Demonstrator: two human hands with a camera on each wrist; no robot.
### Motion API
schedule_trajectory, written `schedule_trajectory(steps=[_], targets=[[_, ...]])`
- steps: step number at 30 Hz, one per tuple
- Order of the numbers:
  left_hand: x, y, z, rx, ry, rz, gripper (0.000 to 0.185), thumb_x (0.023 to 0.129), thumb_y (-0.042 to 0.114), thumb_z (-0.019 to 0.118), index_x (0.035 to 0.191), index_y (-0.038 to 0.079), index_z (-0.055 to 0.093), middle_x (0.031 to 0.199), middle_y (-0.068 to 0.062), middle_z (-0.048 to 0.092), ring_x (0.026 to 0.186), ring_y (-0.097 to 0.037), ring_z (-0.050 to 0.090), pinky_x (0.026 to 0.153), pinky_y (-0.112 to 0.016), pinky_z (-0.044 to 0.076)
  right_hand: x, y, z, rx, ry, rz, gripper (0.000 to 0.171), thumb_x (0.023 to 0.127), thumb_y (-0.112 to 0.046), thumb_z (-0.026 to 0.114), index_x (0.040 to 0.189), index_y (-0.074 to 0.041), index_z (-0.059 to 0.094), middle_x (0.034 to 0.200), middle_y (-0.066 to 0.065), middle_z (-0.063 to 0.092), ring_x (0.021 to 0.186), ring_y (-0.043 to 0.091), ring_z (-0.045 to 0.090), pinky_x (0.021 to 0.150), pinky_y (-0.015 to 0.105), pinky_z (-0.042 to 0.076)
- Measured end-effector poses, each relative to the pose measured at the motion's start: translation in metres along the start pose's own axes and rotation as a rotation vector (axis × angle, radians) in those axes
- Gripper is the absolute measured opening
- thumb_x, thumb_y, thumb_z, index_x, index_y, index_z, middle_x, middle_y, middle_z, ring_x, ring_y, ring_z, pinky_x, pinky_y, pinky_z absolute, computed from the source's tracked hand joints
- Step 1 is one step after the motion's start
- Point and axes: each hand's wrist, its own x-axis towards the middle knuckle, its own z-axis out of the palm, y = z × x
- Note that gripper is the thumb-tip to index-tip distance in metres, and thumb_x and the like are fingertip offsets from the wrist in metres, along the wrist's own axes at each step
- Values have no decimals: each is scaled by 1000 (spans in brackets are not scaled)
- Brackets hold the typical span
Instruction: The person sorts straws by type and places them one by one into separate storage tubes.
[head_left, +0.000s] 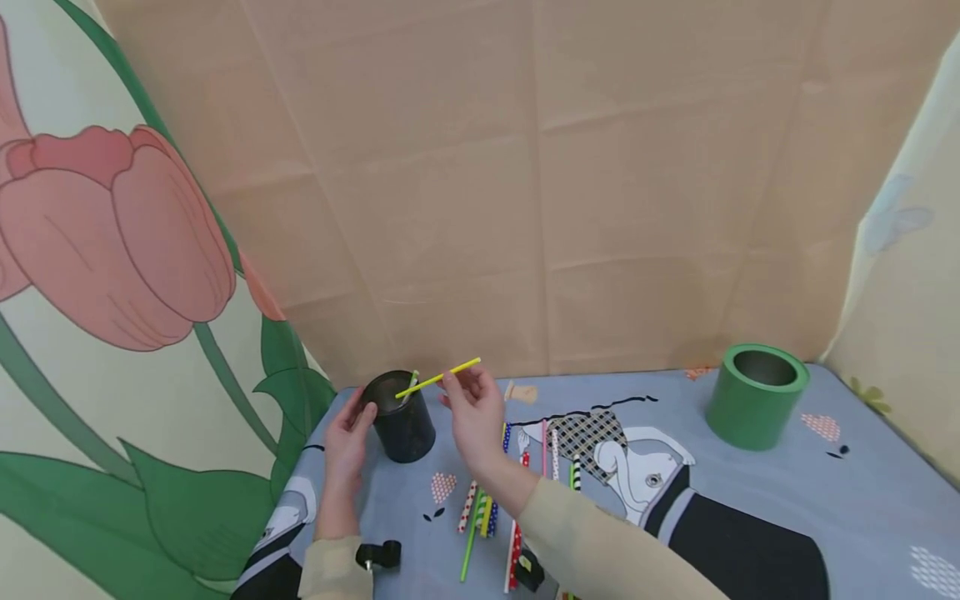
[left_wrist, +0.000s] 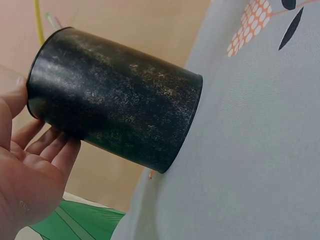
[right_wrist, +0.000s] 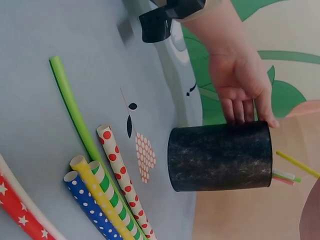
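On the left of the cloth stands a black cylindrical cup. My left hand grips it from the left, thumb at the rim and the other fingers against its side, as the left wrist view shows. A few thin straws poke out past the cup's rim in the right wrist view. My right hand pinches a yellow straw, which slants with its lower end over the cup's mouth. Only a small part of the right hand shows in the right wrist view.
Several patterned paper straws and a plain green straw lie on the blue-grey printed cloth, partly under the right forearm. A green cylindrical container stands at the back right. A brown sheet hangs behind.
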Motion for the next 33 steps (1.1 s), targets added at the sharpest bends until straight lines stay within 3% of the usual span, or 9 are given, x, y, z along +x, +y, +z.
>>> schedule_trajectory(steps=[7, 12, 23, 33], targets=[[1, -3, 0, 3, -3, -9, 60, 108, 22, 67, 162, 7, 46, 164, -19, 46, 151, -32, 44, 125, -48, 32, 4, 4, 3, -59, -21, 31, 19, 104, -11, 73, 122, -6, 66, 118, 15, 72, 106, 26, 75, 91, 39, 63], [2, -3, 1, 0, -4, -5, 60, 109, 20, 67, 162, 5, 45, 164, -19, 46, 151, -32, 44, 125, -49, 32, 4, 5, 4, -104, -52, 64, 23, 105, -14, 72, 125, -6, 66, 119, 14, 71, 112, 31, 74, 96, 44, 61], [0, 1, 2, 8, -5, 16, 61, 108, 24, 69, 161, 5, 47, 164, -19, 46, 150, -33, 44, 125, -50, 33, 6, 3, 6, -183, -97, 87, 21, 106, -18, 71, 125, -8, 69, 119, 10, 71, 109, 26, 75, 89, 32, 62], [1, 0, 1, 1, 6, 14, 61, 107, 25, 70, 161, 6, 48, 163, -18, 48, 149, -33, 45, 124, -50, 34, 2, 3, 9, -172, -144, 158, 24, 108, -16, 67, 128, -4, 70, 119, 16, 72, 106, 24, 73, 90, 32, 62]])
